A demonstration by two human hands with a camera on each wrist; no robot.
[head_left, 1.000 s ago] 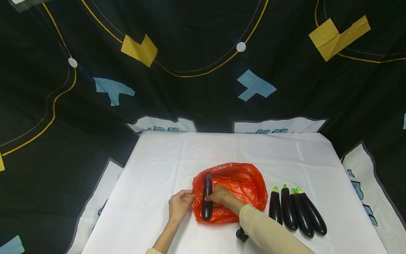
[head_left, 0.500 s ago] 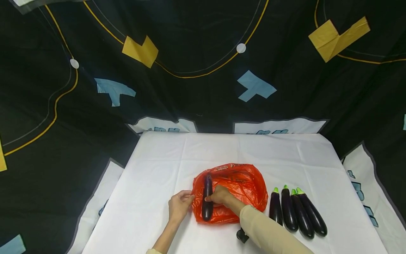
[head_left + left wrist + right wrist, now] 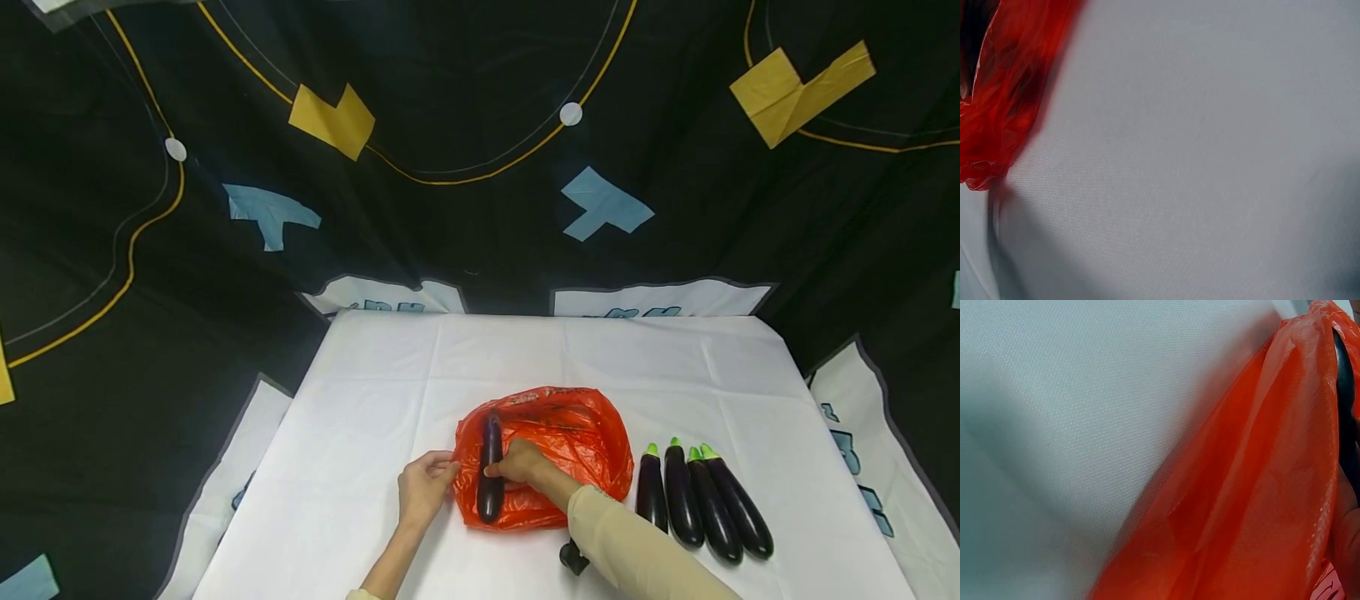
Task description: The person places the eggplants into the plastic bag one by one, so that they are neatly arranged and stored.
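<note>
**Eggplant gripped in red bag, four more on table**

Room: near side crossed by beige right sleeve [image 3: 637, 542], with small black object [image 3: 574, 557] at its edge, can't identify. Wide stretch of cloth on white-covered table [image 3: 360, 375] left of left hand [image 3: 426, 487], also from bag to far edge. Tighter on the right.

Look: long, glossy purple-black eggplant [image 3: 490, 496] lying near-to-far in left part of crinkled red plastic bag [image 3: 600, 450], mouth spread wide. Right hand [image 3: 519, 461]: thumb and fingers curled on it, gripping around mid-length. Left hand: thumb and fingertips together, pinching bag's left rim.

Count: one bag, one eggplant in it. Four green-capped eggplants [image 3: 711, 508] side by side on cloth right of bag, leftmost partly behind sleeve. Farthest: black backdrop cloth [image 3: 450, 242], two whole yellow patches [image 3: 332, 121], two white dots [image 3: 571, 114].
</note>
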